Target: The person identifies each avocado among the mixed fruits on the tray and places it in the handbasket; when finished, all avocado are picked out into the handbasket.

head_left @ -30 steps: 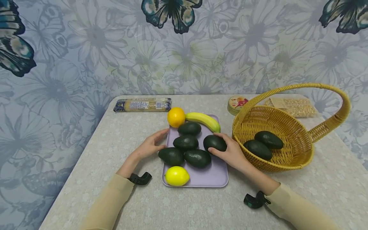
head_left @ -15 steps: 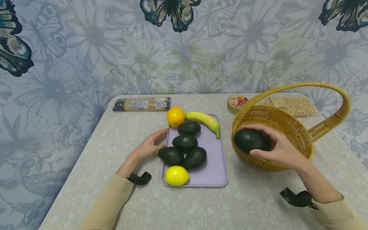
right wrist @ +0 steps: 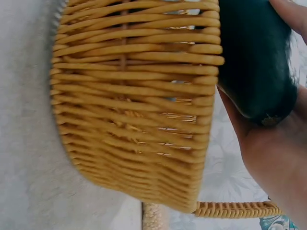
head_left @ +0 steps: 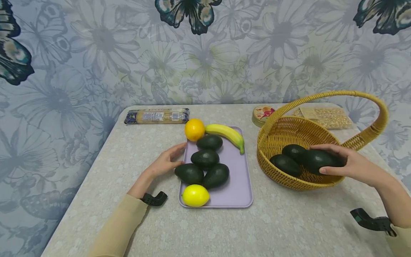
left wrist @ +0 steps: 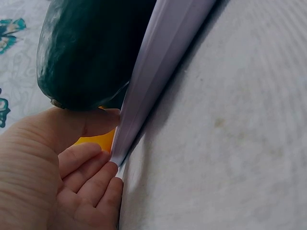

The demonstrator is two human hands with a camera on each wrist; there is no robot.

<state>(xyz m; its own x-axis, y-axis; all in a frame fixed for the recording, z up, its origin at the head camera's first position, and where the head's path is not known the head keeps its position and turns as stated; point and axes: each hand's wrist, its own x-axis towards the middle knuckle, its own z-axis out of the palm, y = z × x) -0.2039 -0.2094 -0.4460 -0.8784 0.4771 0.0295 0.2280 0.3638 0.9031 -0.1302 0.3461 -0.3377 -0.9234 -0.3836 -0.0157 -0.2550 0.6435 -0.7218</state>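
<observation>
In the head view my right hand [head_left: 356, 164] grips an avocado [head_left: 321, 160] over the right part of the wicker basket [head_left: 330, 184]. The right wrist view shows that avocado [right wrist: 256, 57] at the basket's rim, thumb and fingers around it. Two more avocados [head_left: 285, 165] lie inside the basket. My left hand [head_left: 164, 162] rests at the left edge of the lilac tray [head_left: 239, 178], its fingers relaxed; in the left wrist view the thumb touches the tray's side. Several avocados [head_left: 204, 158], a lemon [head_left: 195, 195], a banana [head_left: 226, 134] and an orange [head_left: 194, 130] are on or at the tray.
A long clear packet [head_left: 157, 116] lies at the back left of the table [head_left: 205, 232]. Behind the basket are a round tin [head_left: 262, 115] and a bag of pale kernels [head_left: 330, 117]. The basket's tall handle [head_left: 340, 93] arches over it. A patterned wall stands behind.
My right hand has lifted an avocado from the tray's right side and carried it right, over the basket. One avocado on the tray has turned. My left hand has stayed in place.
</observation>
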